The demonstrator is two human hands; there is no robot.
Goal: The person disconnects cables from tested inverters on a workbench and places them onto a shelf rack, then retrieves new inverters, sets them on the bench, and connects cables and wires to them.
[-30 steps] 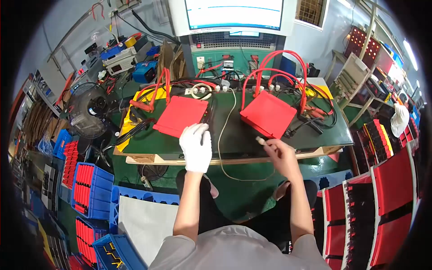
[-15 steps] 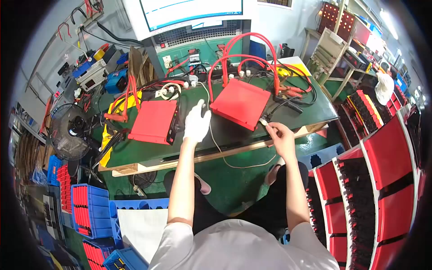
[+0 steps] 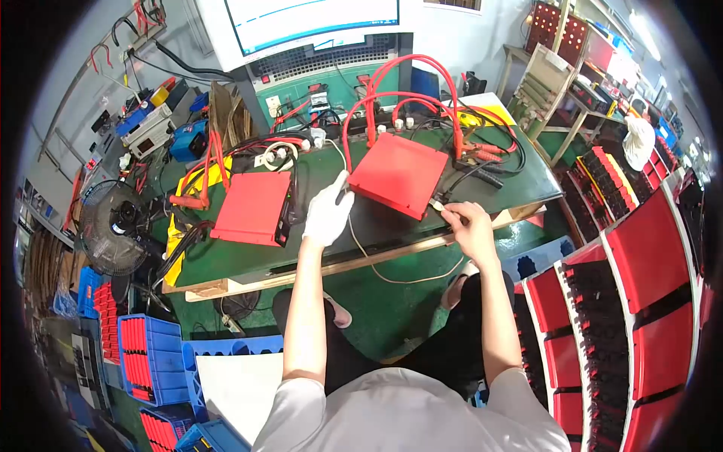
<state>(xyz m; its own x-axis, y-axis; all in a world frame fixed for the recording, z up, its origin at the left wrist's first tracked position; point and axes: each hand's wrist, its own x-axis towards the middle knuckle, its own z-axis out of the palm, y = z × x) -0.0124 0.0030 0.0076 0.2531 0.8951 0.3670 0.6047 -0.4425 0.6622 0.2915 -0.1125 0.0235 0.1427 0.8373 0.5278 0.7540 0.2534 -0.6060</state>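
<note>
White plug [image 3: 437, 205] sits pinched in the bare right hand [image 3: 471, 227], at the near-right edge of a red box [image 3: 399, 173] on the desk [image 3: 531, 181]. Gloved left hand [image 3: 328, 216] is beside that box, its grip unclear to me. Red clamps [image 3: 484, 157] and a black lead [image 3: 486, 176] crowd its right.

Near the front edge of the workbench [image 3: 520, 188], the right hand [image 3: 472, 230] partly hides the white connector [image 3: 436, 204]; whether it enters 1 red box [image 3: 399, 175] is too small to tell. Whether the left hand [image 3: 328, 215] touches the cable [image 3: 360, 247] is unclear. Past the back edge, the monitor [image 3: 309, 22] is cut off above.
</note>
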